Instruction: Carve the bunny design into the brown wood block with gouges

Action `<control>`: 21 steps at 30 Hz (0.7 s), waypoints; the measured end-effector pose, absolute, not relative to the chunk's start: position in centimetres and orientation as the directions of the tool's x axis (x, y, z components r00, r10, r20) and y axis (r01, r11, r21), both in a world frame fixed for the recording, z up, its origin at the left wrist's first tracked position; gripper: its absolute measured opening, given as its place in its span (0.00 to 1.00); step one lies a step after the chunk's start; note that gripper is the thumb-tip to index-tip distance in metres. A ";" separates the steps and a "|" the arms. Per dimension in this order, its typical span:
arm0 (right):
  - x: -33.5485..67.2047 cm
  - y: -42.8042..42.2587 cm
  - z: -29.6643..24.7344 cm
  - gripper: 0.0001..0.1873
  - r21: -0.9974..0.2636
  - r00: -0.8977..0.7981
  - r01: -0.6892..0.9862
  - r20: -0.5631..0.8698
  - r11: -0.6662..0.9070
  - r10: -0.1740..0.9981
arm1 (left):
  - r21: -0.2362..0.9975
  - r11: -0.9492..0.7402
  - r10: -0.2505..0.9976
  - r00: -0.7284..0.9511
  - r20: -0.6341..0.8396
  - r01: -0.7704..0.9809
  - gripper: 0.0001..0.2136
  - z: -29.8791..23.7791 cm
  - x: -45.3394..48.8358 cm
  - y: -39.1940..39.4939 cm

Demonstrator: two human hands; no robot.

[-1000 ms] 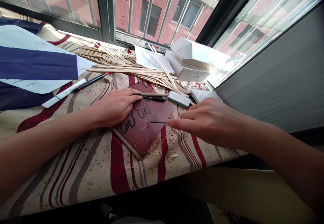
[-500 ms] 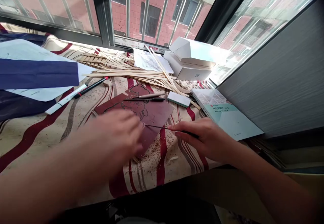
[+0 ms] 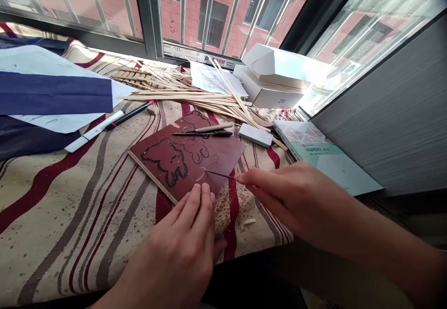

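Observation:
A reddish-brown board (image 3: 226,153) lies on the striped cloth, with dark-grooved bear-like outlines cut into its left and upper parts. My left hand (image 3: 185,234) covers the board's near corner, its fingers pressed together on top and the thumb low at the side. Between the fingers of my right hand (image 3: 279,192) is a slim dark carving tool (image 3: 223,175). Its tip meets the board beside a thin pale curved mark, just beyond my left fingertips. A light-handled tool (image 3: 214,128) and a black pen-like tool (image 3: 216,134) rest across the board's upper part.
Crumbs and shavings dot the striped cloth (image 3: 70,197). Behind the board are a whitish block (image 3: 255,135), thin wooden strips (image 3: 181,96) and a white box (image 3: 268,92). A book (image 3: 335,160) lies right; markers (image 3: 94,132) and papers (image 3: 35,123) lie left, below the window.
My left hand has moved from a blurred sweep over the board down to its near corner, uncovering the left bear outline. My right hand keeps hold of the carving tool. The view has shifted slightly.

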State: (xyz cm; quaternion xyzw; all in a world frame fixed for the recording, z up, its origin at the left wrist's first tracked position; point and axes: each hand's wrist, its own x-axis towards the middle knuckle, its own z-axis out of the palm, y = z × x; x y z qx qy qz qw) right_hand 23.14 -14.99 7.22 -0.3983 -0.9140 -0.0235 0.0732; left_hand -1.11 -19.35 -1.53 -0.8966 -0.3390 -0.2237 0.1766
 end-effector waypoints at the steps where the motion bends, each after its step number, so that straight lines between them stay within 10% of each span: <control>1: 23.2 -15.7 6.4 0.13 0.006 -0.684 0.716 0.210 0.698 0.699 | -0.154 -0.712 0.525 0.666 0.530 0.685 0.24 -1.6 -1.1 -19.4; 8: 22.7 -17.4 1.2 0.21 0.165 -0.735 0.655 0.369 0.738 0.569 | -0.167 -0.739 0.496 0.695 0.520 0.653 0.23 -1.6 -1.6 -18.9; 15: 22.9 -16.8 3.0 0.16 -0.084 -0.602 0.740 0.363 0.668 0.712 | -0.131 -0.730 0.507 0.659 0.555 0.671 0.23 -2.1 -1.8 -19.0; 21: 23.7 -17.2 3.8 0.17 -0.059 -0.623 0.738 0.322 0.672 0.713 | -0.118 -0.703 0.531 0.628 0.569 0.701 0.23 -2.1 -1.0 -19.4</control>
